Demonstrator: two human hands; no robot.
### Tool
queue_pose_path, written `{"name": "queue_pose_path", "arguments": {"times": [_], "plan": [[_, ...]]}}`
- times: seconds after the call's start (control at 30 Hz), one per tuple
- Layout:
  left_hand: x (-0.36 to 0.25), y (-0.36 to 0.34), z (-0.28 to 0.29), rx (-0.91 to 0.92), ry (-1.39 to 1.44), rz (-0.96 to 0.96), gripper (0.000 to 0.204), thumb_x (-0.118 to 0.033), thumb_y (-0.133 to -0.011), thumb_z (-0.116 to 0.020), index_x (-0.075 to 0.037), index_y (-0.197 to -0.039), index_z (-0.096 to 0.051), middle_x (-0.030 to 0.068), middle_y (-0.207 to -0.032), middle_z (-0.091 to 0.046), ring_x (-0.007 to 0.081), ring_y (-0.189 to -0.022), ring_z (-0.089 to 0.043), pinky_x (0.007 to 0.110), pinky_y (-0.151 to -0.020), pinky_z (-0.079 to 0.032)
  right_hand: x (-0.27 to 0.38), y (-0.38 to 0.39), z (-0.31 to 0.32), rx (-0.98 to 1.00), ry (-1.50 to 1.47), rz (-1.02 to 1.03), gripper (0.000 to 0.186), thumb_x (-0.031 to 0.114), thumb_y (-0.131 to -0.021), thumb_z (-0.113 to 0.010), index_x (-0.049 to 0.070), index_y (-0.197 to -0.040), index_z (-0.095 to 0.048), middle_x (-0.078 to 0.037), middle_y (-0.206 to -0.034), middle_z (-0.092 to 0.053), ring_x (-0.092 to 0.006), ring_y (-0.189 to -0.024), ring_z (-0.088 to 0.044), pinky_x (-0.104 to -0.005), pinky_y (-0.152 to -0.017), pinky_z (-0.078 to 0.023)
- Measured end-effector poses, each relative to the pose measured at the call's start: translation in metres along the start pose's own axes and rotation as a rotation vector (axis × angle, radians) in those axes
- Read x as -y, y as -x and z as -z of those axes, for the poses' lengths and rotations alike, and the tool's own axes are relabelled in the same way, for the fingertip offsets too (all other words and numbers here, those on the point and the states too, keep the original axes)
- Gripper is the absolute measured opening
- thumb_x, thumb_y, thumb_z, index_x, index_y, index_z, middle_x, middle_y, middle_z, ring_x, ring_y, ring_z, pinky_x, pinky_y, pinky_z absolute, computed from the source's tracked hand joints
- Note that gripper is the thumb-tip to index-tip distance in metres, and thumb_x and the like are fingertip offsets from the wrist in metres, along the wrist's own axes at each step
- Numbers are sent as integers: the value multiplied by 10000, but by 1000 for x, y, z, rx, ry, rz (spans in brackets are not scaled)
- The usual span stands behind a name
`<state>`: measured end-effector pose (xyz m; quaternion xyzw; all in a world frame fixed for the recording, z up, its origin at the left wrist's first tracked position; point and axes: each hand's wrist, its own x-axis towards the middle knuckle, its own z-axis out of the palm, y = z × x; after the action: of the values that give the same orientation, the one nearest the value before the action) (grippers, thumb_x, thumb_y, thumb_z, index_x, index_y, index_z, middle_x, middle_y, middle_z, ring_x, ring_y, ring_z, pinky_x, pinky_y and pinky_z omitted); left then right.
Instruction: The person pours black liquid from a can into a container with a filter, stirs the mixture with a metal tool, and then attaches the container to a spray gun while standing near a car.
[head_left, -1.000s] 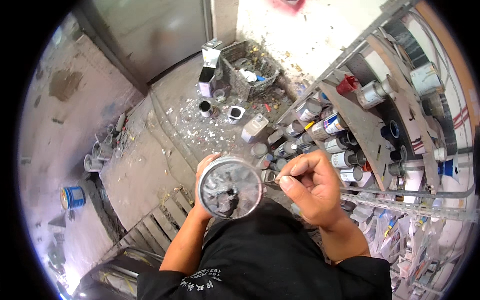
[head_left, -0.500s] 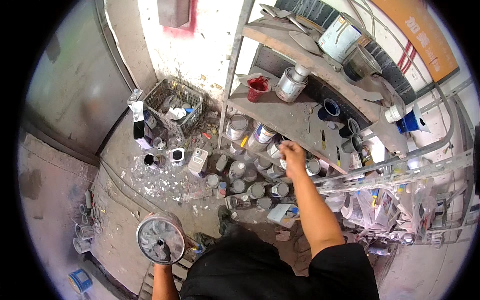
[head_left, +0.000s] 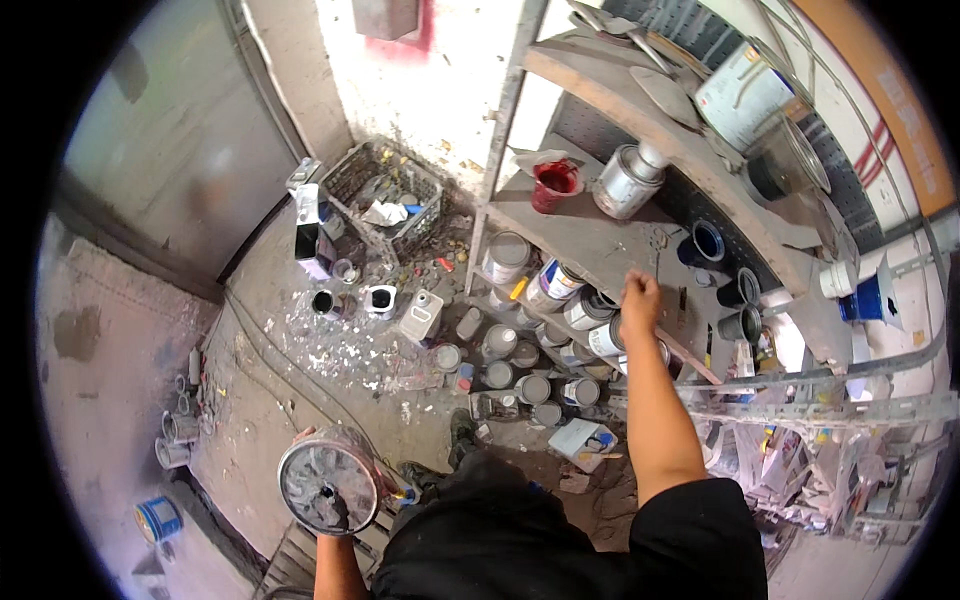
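My left hand (head_left: 304, 433) is wrapped round a round metal can (head_left: 328, 484) at the lower left. The can's top is smeared grey, with a dark spot near its middle; most of the hand is hidden behind it. My right hand (head_left: 641, 298) is closed, fingers curled, over the front edge of the dusty middle shelf (head_left: 610, 243). Whether anything sits inside those fingers is hidden. Flat thin tools (head_left: 682, 305) lie on the shelf just right of this hand. Below it stand several paint cans (head_left: 587, 310) in a row.
On the shelf stand a red-stained cup (head_left: 555, 185), a silver tin (head_left: 628, 183) and dark-filled cups (head_left: 703, 245). Several used tins (head_left: 497, 341) crowd the floor beneath. A grey crate (head_left: 425, 215) sits by the wall, near an open-topped metal canister (head_left: 315, 250). Metal rails (head_left: 830, 405) cross at right.
The view has swung, moving the scene rightward. My right hand has reached slightly farther over the shelf. The can stays in my left hand.
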<state>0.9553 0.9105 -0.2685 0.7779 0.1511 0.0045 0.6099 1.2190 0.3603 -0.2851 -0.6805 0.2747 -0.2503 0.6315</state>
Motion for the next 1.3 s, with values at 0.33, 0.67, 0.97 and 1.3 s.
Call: {"name": "queue_pose_path", "arguments": {"times": [0.33, 0.67, 0.97, 1.3], "plan": [[6, 35, 30, -194, -7, -144, 461, -40, -808, -749, -29, -1229, -562, 56, -1142, -626, 193, -1068, -579, 339, -889, -475, 20, 345, -102, 1625, 247, 313, 534, 116, -869, -636, 40, -1355, -429, -93, -1095, -617, -179, -901, -606, -321, -805, -513], [-113, 72, 74, -803, 26, -379, 1052, -158, -556, -921, -13, -1388, -296, 170, -1273, -469, 314, -1199, -493, 413, -1027, -403, 22, 508, -141, 1709, 51, 630, 295, 97, -918, -590, 10, -1186, -501, -121, -941, -628, -222, -807, -650, -348, -724, -526], [-34, 98, 142, -725, -123, -141, 438, -248, -864, -596, 35, -1198, -607, 246, -1253, -582, 376, -1208, -535, 413, -1020, -422, 49, 536, -154, 1880, 137, -57, 274, 210, -989, -511, 94, -1230, -574, -25, -662, -617, -90, -575, -553, -257, -551, -462], [-4, -18, 152, 7, -641, 104, 382, -392, -693, -712, -125, -964, -743, 190, -1014, -692, 369, -966, -657, 428, -802, -513, 40, 510, -150, 1790, 286, -72, 268, 322, -979, -564, 62, -1038, -584, -22, -705, -636, -106, -600, -628, -267, -534, -486]]}}
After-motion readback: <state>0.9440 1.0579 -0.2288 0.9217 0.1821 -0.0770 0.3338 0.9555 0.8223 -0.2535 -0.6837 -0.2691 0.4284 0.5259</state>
